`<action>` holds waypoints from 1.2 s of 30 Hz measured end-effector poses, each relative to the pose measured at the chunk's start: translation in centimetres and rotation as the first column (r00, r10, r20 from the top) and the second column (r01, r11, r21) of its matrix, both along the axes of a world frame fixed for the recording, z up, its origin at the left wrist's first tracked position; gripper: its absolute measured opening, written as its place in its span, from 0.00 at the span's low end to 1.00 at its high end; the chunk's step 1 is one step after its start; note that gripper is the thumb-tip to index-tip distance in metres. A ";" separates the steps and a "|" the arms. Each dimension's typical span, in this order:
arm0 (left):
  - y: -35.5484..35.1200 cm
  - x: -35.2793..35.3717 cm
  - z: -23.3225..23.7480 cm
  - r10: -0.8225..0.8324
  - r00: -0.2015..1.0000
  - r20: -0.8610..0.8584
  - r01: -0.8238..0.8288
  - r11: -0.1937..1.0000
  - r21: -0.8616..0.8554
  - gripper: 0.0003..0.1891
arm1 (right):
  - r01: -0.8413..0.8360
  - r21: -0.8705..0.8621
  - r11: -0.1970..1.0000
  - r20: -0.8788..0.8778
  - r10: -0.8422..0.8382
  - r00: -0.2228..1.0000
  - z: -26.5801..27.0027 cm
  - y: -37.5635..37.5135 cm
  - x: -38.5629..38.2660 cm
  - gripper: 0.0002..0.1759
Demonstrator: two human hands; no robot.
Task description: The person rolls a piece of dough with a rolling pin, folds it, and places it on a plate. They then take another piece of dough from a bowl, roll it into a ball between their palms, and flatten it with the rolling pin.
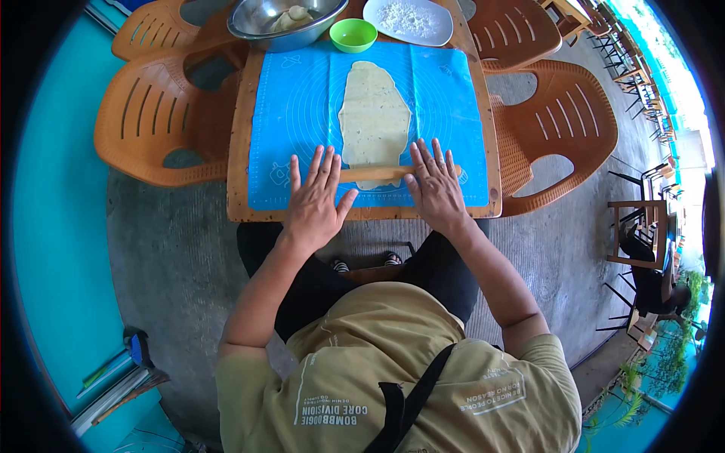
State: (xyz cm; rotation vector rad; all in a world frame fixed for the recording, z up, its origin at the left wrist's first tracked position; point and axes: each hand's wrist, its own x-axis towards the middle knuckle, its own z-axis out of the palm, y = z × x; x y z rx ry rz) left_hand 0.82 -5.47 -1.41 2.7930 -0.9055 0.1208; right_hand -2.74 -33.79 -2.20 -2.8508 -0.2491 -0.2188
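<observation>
A long flat sheet of dough (374, 113) lies on a blue silicone mat (291, 98) marked with circles. Across its near end rests a wooden rolling pin (374, 174). My left hand (313, 192) lies flat over the pin's left end, fingers stretched out and thumb apart. Over the right end, my right hand (438, 186) presses with its fingers spread and pointing away from me. Neither hand wraps round the pin. A short edge of dough shows on the near side of the pin.
At the table's far end stand a metal bowl (260, 29) with dough in it, a green bowl (353, 35) and a white plate (445, 30) of flour. Brown plastic chairs (155, 113) flank the wooden table (239, 162). Another person (655, 283) sits far right.
</observation>
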 end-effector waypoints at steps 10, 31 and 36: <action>-2.9 6.8 -0.3 0.195 0.980 -0.043 -0.181 0.958 0.222 0.40 | 0.118 -0.074 0.990 0.040 -0.116 0.993 -0.4 0.5 6.8 0.37; -3.1 0.6 -0.1 0.223 0.966 0.128 -0.177 0.938 -0.298 0.37 | -0.030 -0.001 1.000 0.021 0.030 0.999 -0.9 4.3 11.1 0.39; -1.9 -2.7 -2.0 0.136 0.991 0.017 -0.130 0.968 -0.217 0.31 | 0.035 -0.041 0.999 0.034 -0.034 0.999 -1.3 4.0 15.0 0.40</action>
